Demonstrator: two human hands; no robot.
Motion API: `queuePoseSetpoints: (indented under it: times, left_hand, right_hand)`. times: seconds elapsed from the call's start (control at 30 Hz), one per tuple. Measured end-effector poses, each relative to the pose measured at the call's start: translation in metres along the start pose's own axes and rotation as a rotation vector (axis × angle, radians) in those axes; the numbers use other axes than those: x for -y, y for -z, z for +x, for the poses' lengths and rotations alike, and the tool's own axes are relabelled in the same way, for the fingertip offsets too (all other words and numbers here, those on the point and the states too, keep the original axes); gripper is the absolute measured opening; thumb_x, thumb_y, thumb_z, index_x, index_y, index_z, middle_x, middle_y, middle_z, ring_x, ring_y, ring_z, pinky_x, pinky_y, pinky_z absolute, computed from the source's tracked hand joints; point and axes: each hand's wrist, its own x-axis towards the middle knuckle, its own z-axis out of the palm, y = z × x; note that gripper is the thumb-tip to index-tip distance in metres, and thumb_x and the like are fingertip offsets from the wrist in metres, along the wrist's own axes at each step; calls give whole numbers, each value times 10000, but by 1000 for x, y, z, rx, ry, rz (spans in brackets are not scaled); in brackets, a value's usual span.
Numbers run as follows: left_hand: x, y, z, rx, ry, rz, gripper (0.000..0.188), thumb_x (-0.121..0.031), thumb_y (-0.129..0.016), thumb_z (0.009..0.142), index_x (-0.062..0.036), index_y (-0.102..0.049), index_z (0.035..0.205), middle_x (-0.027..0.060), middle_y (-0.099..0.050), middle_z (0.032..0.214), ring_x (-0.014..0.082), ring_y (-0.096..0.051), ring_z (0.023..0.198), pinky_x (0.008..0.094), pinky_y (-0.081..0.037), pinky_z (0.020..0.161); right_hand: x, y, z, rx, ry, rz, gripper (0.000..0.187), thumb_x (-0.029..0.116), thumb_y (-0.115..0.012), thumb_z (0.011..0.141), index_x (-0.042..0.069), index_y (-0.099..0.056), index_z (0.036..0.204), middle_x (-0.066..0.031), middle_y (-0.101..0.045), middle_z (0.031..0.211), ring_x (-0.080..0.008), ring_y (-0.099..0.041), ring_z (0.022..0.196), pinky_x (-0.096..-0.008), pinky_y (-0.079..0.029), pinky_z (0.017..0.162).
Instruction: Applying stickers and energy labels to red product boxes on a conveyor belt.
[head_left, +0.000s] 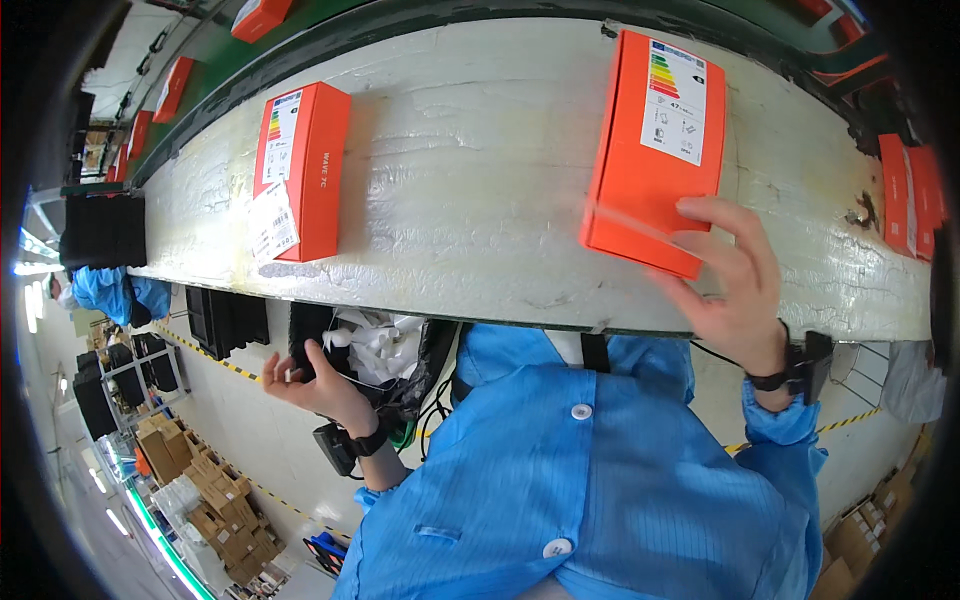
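An orange box (640,180) with a white label lies on the right part of the bench. My right hand (735,275) is at its near right corner, fingers curled and partly blurred. A thin, translucent strip (635,224) runs across the near end of the box to those fingers; it is smeared, and its kind is hard to make out. To the left, another orange box (320,180) carries a white energy label and a white sticker (273,222) with one edge lifted off the box. Below the bench edge, my left hand (322,388) hovers open, holding nothing.
The pale, film-covered bench (460,190) spans the view. Beneath its near edge, a black-lined bin (385,350) holds crumpled white scraps. More orange boxes (908,195) stand at the right end, others on the green belt (215,55) beyond. Black crates (225,320) sit at lower left.
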Motion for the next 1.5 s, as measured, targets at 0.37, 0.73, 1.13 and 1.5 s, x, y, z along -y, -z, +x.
queuePoseSetpoints:
  times: [0.37, 0.73, 1.13, 1.5]
  left_hand:
    - [-208, -108, -17, 1149, -357, -669, 219, -143, -800, 802, -35, -742, 985, 54, -702, 899, 176, -584, 846, 307, -454, 780]
    - [-217, -125, -38, 1434, 100, -703, 154, -137, -760, 873, -19, -690, 804, -23, -648, 711, 31, -505, 692, 211, -387, 629]
    - [-209, -125, -41, 1472, 67, -635, 174, -162, -772, 889, -17, -698, 827, -27, -646, 730, 20, -493, 667, 199, -376, 592]
    - [-211, -121, -39, 1439, -67, -552, 197, -190, -779, 889, -15, -696, 847, -4, -648, 747, 58, -516, 715, 215, -388, 670]
  right_hand:
    - [-27, 24, -17, -146, -554, 748, 106, 91, -697, 955, 5, -652, 911, -35, -637, 922, -86, -539, 811, -240, -422, 760]
    - [-28, 19, -10, 12, -851, 780, 240, 273, -724, 951, 61, -649, 865, 41, -630, 739, -2, -477, 621, -177, -340, 551]
    - [-28, 14, -15, 20, -823, 776, 219, 249, -710, 961, 69, -633, 864, 22, -655, 739, 1, -507, 587, -175, -382, 500]
    - [-30, 8, -22, -20, -746, 727, 207, 238, -714, 967, 61, -646, 887, 4, -677, 752, -12, -556, 605, -173, -418, 516]
